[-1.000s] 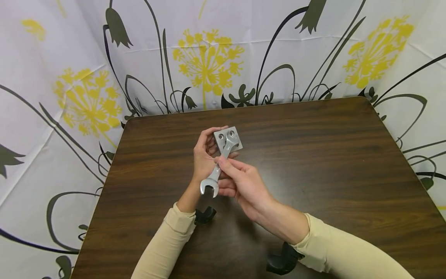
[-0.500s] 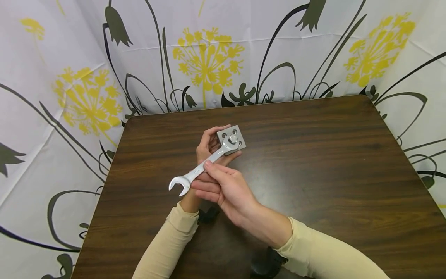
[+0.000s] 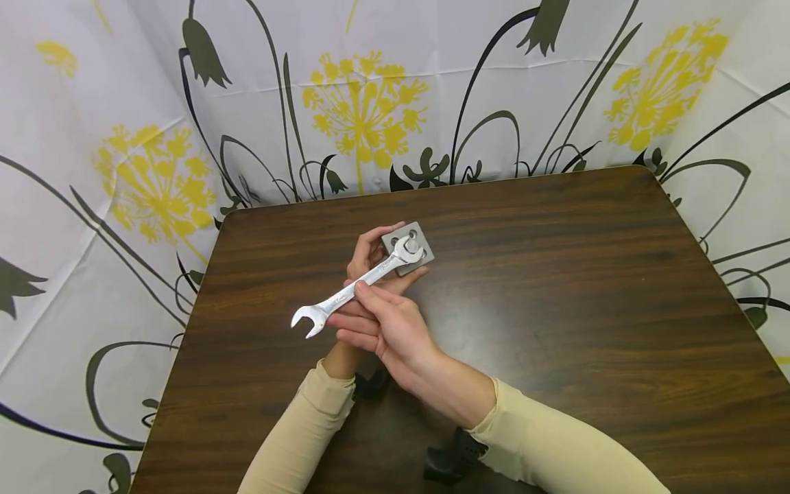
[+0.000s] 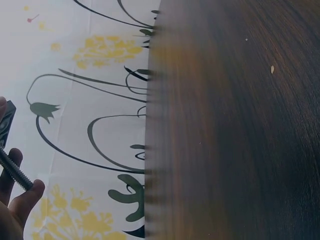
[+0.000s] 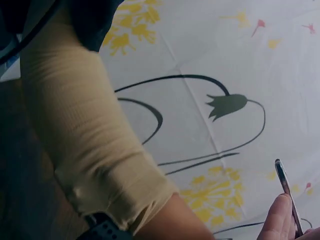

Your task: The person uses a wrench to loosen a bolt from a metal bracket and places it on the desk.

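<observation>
My left hand holds a square grey metal block with several round holes, tilted toward the head camera. A hex bolt sits in the block; its threaded shank sticks out behind, near the left fingertips. My right hand pinches a silver open-end wrench near its middle, thumb on top. The wrench's upper end is at the bolt head, and its other open end points to the lower left. Only the wrench's narrow edge and some right fingers show in the right wrist view.
Both hands are above a dark wood-grain table. A white curtain with yellow and grey flowers hangs behind it. Black wrist devices, one at the left cuff and another at the right cuff, hang below the sleeves.
The wrench has swung clockwise around the bolt, its free end moving left and slightly up. My right hand has moved left with it, while the block has shifted only slightly.
</observation>
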{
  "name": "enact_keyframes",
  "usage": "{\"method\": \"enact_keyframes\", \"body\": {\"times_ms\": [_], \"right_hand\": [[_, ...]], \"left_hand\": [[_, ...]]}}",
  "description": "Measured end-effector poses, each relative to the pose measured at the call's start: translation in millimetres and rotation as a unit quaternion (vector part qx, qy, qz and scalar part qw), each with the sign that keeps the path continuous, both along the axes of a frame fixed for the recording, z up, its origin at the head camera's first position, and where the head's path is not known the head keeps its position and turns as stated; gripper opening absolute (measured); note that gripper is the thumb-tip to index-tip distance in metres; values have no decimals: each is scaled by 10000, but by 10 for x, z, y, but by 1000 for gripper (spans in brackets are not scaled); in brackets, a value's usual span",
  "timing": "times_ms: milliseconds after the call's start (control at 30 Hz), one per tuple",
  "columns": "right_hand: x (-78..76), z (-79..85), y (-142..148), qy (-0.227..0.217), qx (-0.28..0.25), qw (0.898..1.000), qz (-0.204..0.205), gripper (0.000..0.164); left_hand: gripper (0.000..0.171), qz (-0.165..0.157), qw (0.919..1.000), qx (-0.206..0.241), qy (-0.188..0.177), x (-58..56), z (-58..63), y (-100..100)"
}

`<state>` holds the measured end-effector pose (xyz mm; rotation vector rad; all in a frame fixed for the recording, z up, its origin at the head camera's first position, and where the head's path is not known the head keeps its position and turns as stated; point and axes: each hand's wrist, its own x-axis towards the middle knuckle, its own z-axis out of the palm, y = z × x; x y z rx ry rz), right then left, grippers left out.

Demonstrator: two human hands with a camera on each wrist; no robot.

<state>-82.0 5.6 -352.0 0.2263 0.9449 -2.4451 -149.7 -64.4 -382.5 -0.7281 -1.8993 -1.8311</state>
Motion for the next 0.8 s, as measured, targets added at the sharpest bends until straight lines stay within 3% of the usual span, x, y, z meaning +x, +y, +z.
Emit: {"method": "enact_keyframes", "body": {"times_ms": [267,533,667,800], "right_hand": [[-11,-132,80,178,488,9986,93,38],[-35,-238,212,584,1162,9906,422,35],[-70,-335,411,973,1857,9743,824,34],[-156,-372,705,1593,2821,9375,1272,33]], "left_hand": [[70,142,9994,191,-269,-30,-109,-11],[69,184,9988,369,-261,-50,-152,-28],[70,151,9985,418,-326,-57,-158,-68],[71,78,9988,409,-268,-74,-158,-110]]}}
